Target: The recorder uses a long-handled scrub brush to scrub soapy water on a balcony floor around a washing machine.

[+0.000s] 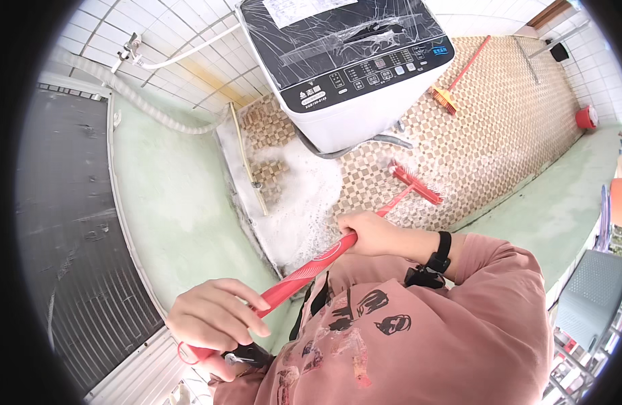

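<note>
A red floor scrubbing brush rests with its bristled head on the brown-and-cream mosaic tile floor. Its long red handle runs diagonally back towards my body. My right hand is closed around the middle of this handle. Near the handle's looped end, my left hand wraps it with the fingers partly spread. White suds cover the floor left of the brush head, beside a grey drain hose and a washing machine with plastic film over its lid.
A second broom with orange head and red handle lies farther back. A thin yellowish pipe lies at the left wall's foot. A ribbed hose hangs over the green ledge. A red bucket stands far right.
</note>
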`<state>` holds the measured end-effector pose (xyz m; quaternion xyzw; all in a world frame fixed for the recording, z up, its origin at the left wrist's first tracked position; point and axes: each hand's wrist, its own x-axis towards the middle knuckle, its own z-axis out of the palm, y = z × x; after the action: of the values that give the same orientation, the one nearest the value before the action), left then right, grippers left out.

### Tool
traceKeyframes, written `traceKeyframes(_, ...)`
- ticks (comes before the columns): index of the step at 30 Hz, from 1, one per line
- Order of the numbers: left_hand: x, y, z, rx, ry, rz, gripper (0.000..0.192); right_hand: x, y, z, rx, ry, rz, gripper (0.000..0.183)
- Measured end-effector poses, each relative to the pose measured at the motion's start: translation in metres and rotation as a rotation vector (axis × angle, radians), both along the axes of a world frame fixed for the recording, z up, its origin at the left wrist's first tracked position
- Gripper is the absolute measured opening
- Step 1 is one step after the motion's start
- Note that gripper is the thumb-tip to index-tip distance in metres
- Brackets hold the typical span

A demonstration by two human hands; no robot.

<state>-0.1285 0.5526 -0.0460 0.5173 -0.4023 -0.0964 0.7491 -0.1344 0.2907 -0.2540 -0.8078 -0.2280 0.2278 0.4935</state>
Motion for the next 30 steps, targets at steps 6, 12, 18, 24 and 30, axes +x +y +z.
traceKeyframes(6, 0.008, -0.063, -0.034, 0.553, 0.296, -0.173, 0.009, -0.001, -0.034, -0.062, -0.207, -0.008, -0.046, 0.014)
traceKeyframes(12, -0.001, -0.007, 0.027, 0.72, 0.127, 0.303, 0.02, 0.029, 0.1, -0.072, 0.306, 0.007, 0.166, 0.008)
traceKeyframes(18, -0.003, 0.007, 0.089, 0.929, -0.017, 0.199, 0.023, 0.023, 0.166, 0.004, 0.494, 0.016, 0.122, 0.028)
traceKeyframes(24, 0.021, -0.031, 0.121, 0.66, -0.073, 0.001, 0.02, 0.023, 0.128, 0.023, 0.491, -0.075, 0.155, 0.021)
traceKeyframes(30, 0.018, -0.054, 0.04, 1.017, 0.116, 0.099, 0.017, 0.055, 0.13, -0.044, 0.304, -0.167, -0.092, 0.008)
